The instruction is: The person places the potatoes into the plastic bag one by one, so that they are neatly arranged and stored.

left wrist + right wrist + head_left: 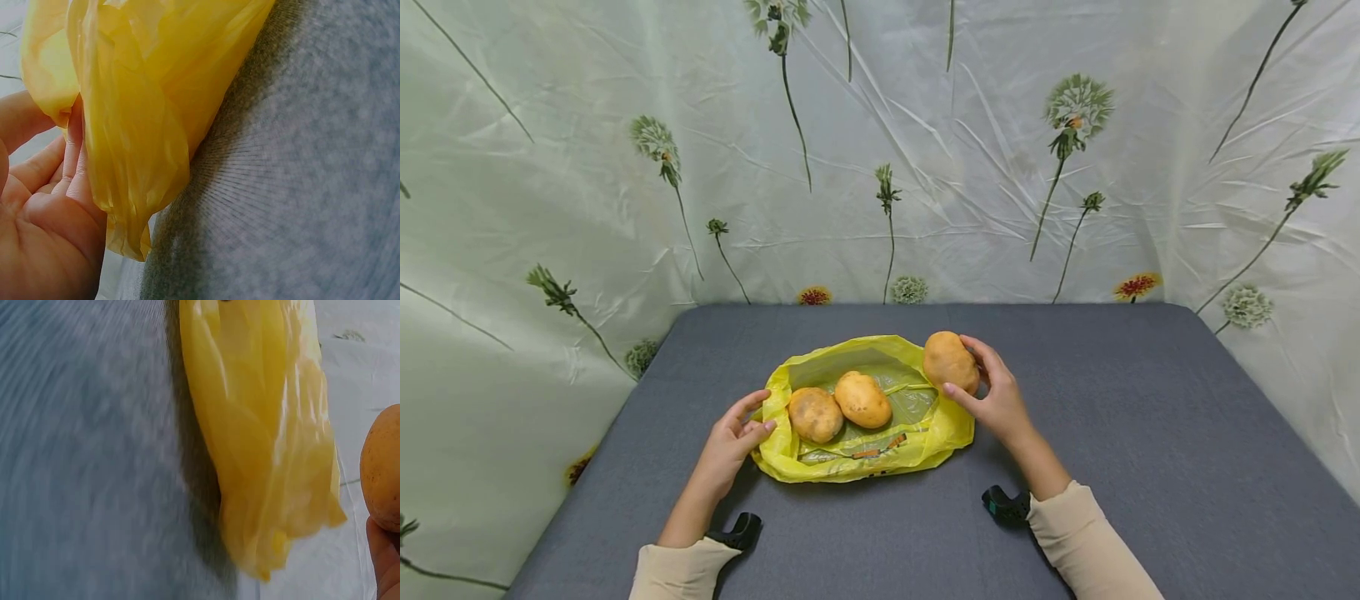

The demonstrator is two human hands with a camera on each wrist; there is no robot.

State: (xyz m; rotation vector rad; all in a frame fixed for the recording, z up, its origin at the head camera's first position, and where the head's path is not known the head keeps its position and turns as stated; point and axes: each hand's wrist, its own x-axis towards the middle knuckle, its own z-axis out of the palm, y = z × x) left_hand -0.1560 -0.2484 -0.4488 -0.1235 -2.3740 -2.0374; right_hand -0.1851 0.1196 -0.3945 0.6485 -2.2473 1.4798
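A yellow plastic bag [880,467] lies on its base with its mouth spread wide. Inside, two potatoes [863,400] rest side by side toward the left. My left hand [730,437] holds the bag's left rim between thumb and fingers; in the left wrist view, the yellow film [137,125] hides some fingertips. Above the bag's right end, my right hand [996,396] grips a third potato [950,360] between the thumb and fingers. The right wrist view catches that potato [382,469] at its right edge, beside the crumpled end of the bag [269,444].
A grey cloth-covered table [1150,467] extends around the bag. Behind it hangs a pale curtain [850,167] printed with dandelions. Black wrist devices [1006,505] are strapped below both hands, near the beige sleeves [1093,542].
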